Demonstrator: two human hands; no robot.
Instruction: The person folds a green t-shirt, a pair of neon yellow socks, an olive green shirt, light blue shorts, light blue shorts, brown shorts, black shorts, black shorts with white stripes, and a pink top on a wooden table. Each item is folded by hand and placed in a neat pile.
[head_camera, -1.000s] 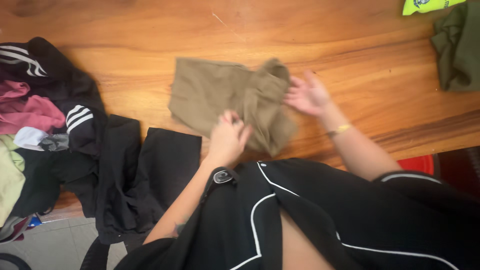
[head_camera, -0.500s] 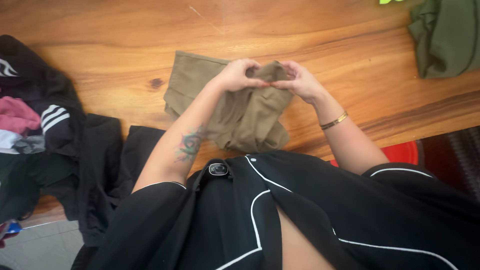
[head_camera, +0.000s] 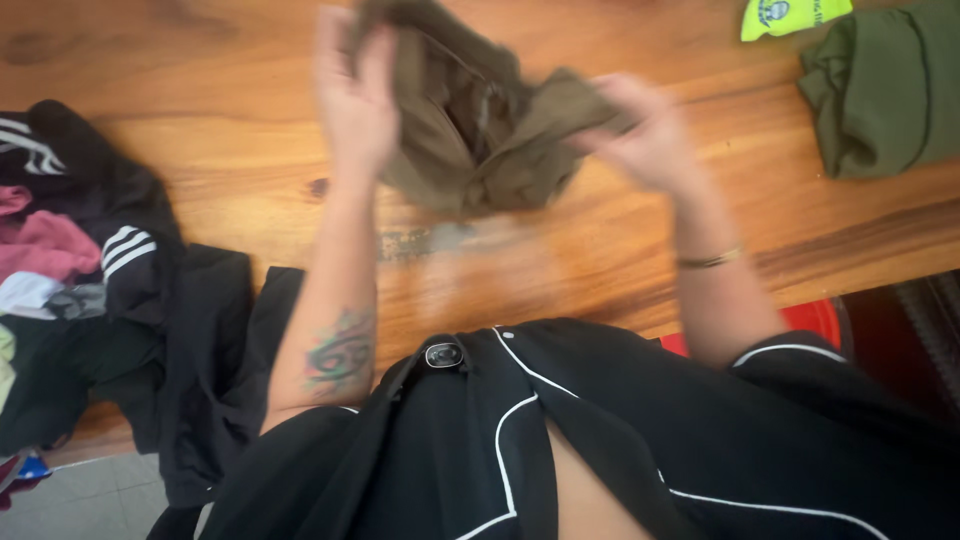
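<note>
A khaki-brown garment (head_camera: 480, 120) hangs bunched in the air above the wooden table (head_camera: 600, 250), lifted off its surface. My left hand (head_camera: 352, 95) grips the garment's left edge, fingers pointing up. My right hand (head_camera: 648, 135) holds its right end, with a thin gold bracelet on that wrist. Both hands and the cloth are blurred by motion.
A heap of black, pink and pale clothes (head_camera: 80, 280) lies at the table's left, partly hanging over the near edge. A folded olive-green garment (head_camera: 880, 85) sits at the far right, beside a neon-yellow item (head_camera: 790, 15). Something red (head_camera: 815, 320) shows below the table edge.
The khaki garment lay on the table with both hands pinching its top; now both hands have raised it off the table and spread apart.
</note>
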